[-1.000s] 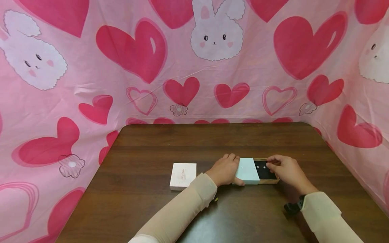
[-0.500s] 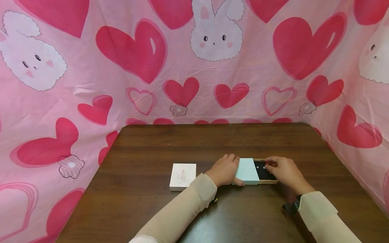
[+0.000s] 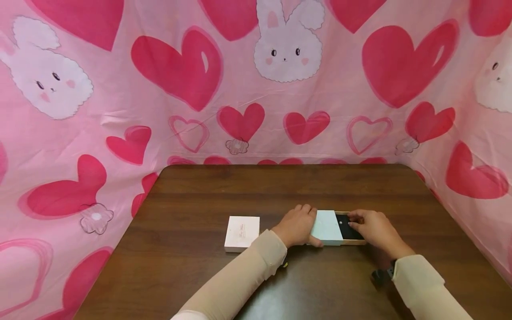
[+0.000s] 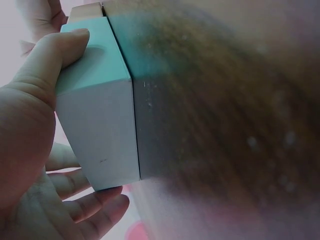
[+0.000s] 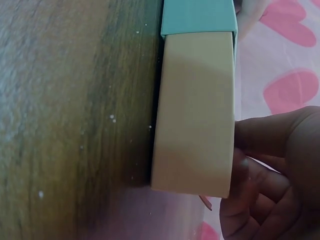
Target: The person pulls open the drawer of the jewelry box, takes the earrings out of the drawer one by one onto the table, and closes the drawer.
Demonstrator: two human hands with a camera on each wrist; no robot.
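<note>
In the head view, a mint sliding jewelry box lies on the table, its tan drawer pulled out toward the right. The drawer holds a black pad with a small pearl-like stud earring on it. My left hand grips the mint sleeve, thumb on the near side and fingers over the far side, also in the left wrist view. My right hand has its thumb and fingers curled together over the pad, seemingly pinching a second stud, which the fingertips hide. The drawer's tan side fills the right wrist view.
A white square box with faint lettering stands left of my left hand on the brown wooden table. A pink cloth printed with hearts and rabbits hangs behind and along both sides.
My right hand has shifted slightly left, its fingertips now covering the second stud, which showed earlier. My left hand keeps its grip on the sleeve. The view has tilted slightly.
</note>
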